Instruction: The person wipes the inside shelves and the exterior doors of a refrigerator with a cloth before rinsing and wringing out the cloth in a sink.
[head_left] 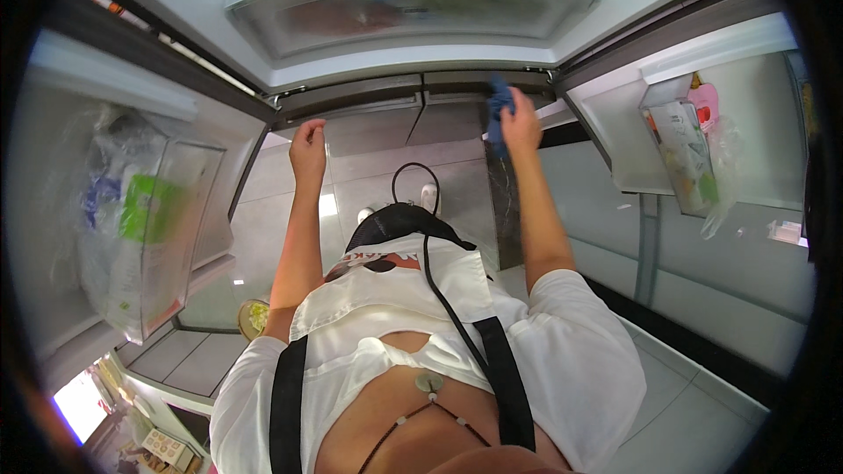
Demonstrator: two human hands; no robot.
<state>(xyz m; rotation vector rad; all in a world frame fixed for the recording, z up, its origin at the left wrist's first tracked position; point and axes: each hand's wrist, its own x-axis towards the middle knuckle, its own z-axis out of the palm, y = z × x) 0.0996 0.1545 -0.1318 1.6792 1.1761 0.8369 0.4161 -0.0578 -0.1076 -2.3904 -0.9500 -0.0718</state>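
My right hand (522,125) grips a crumpled blue cloth (498,114) in front of the open fridge, close to the lower right door. Part of the cloth sticks up past my fingers. My left hand (308,151) hangs in the air before the lower left door, its fingers curled in and nothing visible in them. Between and beyond my hands is the fridge interior, with a frosted drawer (413,13) at its bottom. Blurred reddish and greenish contents show through the drawer front.
Both upper fridge doors stand wide open. The left door's clear bin (198,175) holds a green box (151,208) and plastic bags; the right door's bin (683,158) holds packages. Lower doors (373,114) are closed. A bowl (255,319) of pale green food sits by my left elbow.
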